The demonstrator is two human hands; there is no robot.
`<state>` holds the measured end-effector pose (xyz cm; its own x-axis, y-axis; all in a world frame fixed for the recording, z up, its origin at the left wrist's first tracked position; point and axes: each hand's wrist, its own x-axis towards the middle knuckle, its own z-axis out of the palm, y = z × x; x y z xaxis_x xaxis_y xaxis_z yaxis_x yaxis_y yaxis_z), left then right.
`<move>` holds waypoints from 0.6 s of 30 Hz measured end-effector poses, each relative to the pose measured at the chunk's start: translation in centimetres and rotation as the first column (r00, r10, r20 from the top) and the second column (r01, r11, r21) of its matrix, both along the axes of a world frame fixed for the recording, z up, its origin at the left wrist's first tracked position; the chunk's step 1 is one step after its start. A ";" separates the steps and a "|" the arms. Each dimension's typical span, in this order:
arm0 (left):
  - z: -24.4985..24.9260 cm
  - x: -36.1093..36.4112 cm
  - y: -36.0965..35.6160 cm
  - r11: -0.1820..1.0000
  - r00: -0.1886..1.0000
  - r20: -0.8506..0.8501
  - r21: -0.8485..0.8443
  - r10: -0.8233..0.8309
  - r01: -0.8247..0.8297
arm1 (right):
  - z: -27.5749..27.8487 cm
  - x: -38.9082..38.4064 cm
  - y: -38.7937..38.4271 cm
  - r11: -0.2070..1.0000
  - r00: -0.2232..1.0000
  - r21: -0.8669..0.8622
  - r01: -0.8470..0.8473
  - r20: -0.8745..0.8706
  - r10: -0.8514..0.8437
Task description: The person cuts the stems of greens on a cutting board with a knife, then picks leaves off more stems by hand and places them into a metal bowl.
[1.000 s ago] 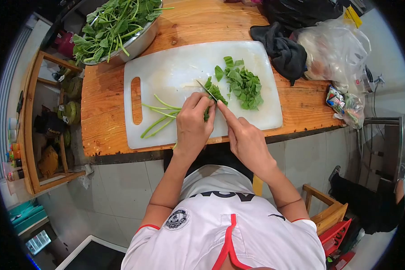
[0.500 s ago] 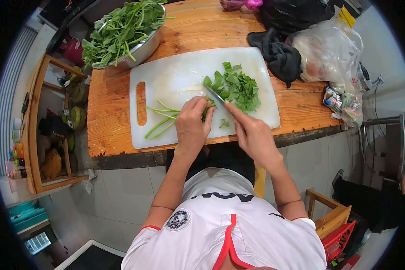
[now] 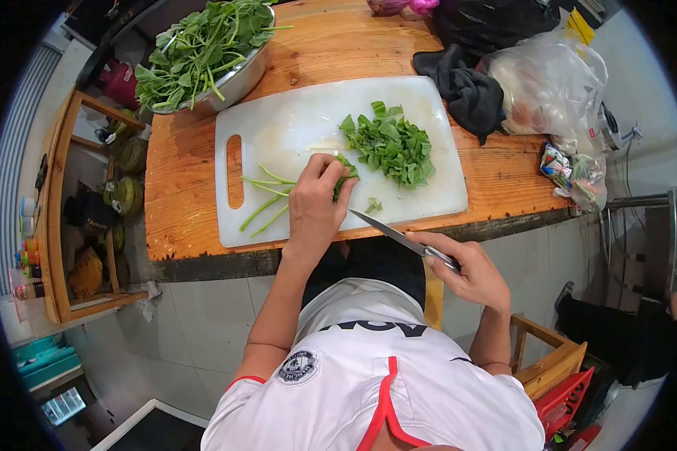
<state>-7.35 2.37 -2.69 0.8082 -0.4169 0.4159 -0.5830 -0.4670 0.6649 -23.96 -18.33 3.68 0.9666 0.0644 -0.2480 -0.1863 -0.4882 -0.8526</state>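
On the white cutting board (image 3: 278, 113), my left hand (image 3: 320, 199) is closed around a bunch of leafy greens (image 3: 344, 171). Its green stems stick out to the left of the hand, and its leafy end shows past the fingertips. My right hand (image 3: 470, 272) grips the dark handle of a kitchen knife (image 3: 391, 231), held off the board's front edge with its blade pointing up and left. A pile of chopped leaves (image 3: 399, 146) lies on the right half of the board, with a small loose leaf piece (image 3: 374, 204) below it.
A metal bowl (image 3: 252, 79) heaped with uncut greens (image 3: 203, 52) stands at the table's back left. To the right lie a black cloth (image 3: 466, 94) and a clear plastic bag (image 3: 549, 83) with things inside. A wooden stool (image 3: 549, 361) is by my right side.
My right hand has drawn the knife away from the greens, down and to the right, past the board's front edge. My left hand stays on the bunch, shifted slightly.
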 end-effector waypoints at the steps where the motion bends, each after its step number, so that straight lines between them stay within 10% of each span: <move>1: 0.1 0.1 0.0 1.000 1.000 0.013 0.025 -0.006 0.005 | -0.4 0.2 0.2 1.000 0.999 -0.019 0.010 0.047 -0.009; 10: 0.4 0.6 0.0 0.999 0.999 -0.028 0.032 0.034 -0.033 | -0.8 2.8 -0.2 0.961 0.956 -0.138 0.239 0.207 -0.208; 18: -1.0 0.5 0.1 0.998 0.998 -0.040 -0.022 0.052 -0.053 | -3.7 7.3 5.6 0.934 0.854 0.133 0.330 0.379 -0.356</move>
